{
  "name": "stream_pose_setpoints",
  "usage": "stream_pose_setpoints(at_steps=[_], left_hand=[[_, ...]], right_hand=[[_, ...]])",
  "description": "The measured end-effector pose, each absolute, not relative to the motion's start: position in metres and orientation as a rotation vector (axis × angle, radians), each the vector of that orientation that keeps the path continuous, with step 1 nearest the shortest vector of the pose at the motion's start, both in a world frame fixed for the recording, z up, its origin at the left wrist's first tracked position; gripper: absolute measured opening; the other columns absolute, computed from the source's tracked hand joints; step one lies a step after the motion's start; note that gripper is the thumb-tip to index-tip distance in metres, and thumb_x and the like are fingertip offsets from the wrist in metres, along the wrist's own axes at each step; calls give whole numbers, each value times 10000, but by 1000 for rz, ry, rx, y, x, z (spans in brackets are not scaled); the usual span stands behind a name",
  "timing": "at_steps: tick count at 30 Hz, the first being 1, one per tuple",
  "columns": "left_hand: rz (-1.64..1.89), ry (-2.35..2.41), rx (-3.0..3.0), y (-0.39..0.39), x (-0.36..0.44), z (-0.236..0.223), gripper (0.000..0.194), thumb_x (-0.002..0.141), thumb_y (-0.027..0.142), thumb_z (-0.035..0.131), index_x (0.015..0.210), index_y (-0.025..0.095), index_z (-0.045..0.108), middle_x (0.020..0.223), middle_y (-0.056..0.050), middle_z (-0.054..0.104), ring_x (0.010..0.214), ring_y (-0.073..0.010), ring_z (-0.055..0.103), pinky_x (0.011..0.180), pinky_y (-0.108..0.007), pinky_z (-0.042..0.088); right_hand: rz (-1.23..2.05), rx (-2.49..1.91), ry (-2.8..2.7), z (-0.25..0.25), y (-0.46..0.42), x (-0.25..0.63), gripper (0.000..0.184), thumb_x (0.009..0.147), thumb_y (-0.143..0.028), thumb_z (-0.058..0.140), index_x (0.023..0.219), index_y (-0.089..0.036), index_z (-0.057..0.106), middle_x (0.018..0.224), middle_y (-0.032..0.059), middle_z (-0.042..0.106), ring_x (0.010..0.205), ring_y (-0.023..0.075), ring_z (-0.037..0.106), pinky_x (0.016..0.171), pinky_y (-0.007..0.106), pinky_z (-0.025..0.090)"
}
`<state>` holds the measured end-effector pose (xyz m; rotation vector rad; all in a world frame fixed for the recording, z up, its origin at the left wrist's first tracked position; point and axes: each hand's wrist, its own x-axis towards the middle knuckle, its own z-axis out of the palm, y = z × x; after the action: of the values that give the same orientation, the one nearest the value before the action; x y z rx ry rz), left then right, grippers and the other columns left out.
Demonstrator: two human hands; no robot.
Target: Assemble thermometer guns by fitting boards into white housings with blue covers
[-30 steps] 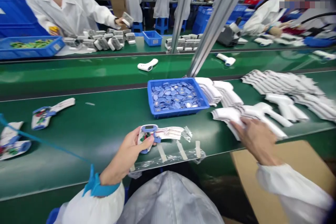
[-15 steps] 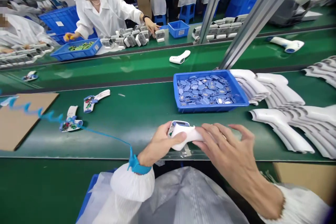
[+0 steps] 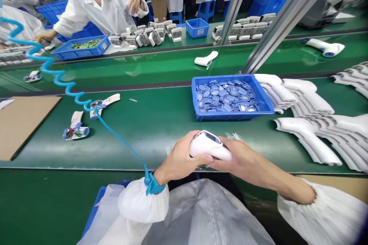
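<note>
Both my hands grip one white thermometer gun body (image 3: 209, 146) just above the near edge of the green belt (image 3: 149, 130). My left hand (image 3: 179, 159) wraps its head end, with a blue coiled wrist strap (image 3: 151, 183) at the cuff. My right hand (image 3: 244, 160) closes round its handle end from the right. A blue tray (image 3: 260, 101) of small blue display parts stands just beyond. White shell halves (image 3: 309, 138) lie stacked to the right.
Two open half-assemblies (image 3: 75, 129) lie on the belt at left, beside a cardboard sheet (image 3: 23, 120). A finished white gun (image 3: 205, 59) rests on the far belt. A person in a white coat works opposite beside a blue bin (image 3: 83, 49). Slanted metal posts (image 3: 276, 19) rise behind the tray.
My right hand took a white shell from the pile at right, brought it onto the part in my left hand, and now both hands clasp the joined body tighter and slightly lifted.
</note>
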<state>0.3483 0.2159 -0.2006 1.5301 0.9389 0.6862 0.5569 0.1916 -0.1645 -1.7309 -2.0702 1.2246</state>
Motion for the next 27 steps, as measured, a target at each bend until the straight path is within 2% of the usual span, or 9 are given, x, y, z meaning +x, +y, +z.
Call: stream_pose_setpoints(at_steps=[5,8,10,15,19,21,23,25,27], left_hand=[[683,909,1468,219,345,-210,510,851,392,757,1300,192,621,1198,-65,690,1060,-231,629,897,-313,491],[734,879,1490,220,343,-211,479,854,356,759,1283,183,631,1207,-67,686,1069,-225,623,909,-303,484],[736,881,1523,218,343,-208,474,844,365,774,1264,189,643,1198,-57,688,1047,-217,620,904,-295,476],[648,911,1546,212,342,-199,436,869,471,731,1202,196,671,1053,-23,714,885,-179,617,785,-280,457],[639,1045,1636,211,344,-195,416,786,492,793,997,182,614,861,1,680,716,-139,550,631,-259,375],[662,1067,1660,211,347,-192,429,769,512,795,917,191,553,795,17,649,661,-125,516,587,-256,343],[681,1094,1662,211,348,-189,433,775,526,783,882,199,520,770,24,631,659,-127,522,576,-256,343],[700,1135,1627,211,345,-187,436,793,556,763,877,202,523,765,23,628,674,-137,543,580,-257,366],[755,1157,1583,209,340,-189,407,826,549,741,942,205,558,828,8,658,721,-153,582,622,-267,425]], right_hand=[[1091,-1670,-2064,-163,187,559,209,927,-423,615,1008,-235,659,845,0,699,679,168,578,616,309,433],[1202,-1521,-1964,-163,185,560,399,934,-483,614,1268,-265,626,1072,45,714,928,219,652,766,349,513],[1227,-1501,-1855,-162,185,559,501,954,-538,575,1390,-290,573,1197,67,692,1066,237,642,845,367,528],[1011,-1608,-1895,-160,183,547,387,982,-540,533,1227,-279,682,1047,48,704,867,202,635,732,348,521],[928,-1552,-1846,-162,184,534,343,968,-515,571,1181,-265,671,1134,52,689,934,196,651,799,339,540],[835,-1548,-1740,-163,187,527,324,964,-530,568,1048,-236,677,1057,57,695,913,197,652,801,330,534],[820,-1580,-1654,-164,190,522,386,977,-575,516,911,-221,655,918,51,687,813,185,633,715,309,515],[1053,-1596,-1620,-164,191,522,482,991,-636,432,861,-217,634,803,40,663,713,170,602,617,289,483],[1475,-1555,-1542,-163,188,526,525,984,-681,397,911,-217,631,783,36,659,678,168,602,573,282,479]])
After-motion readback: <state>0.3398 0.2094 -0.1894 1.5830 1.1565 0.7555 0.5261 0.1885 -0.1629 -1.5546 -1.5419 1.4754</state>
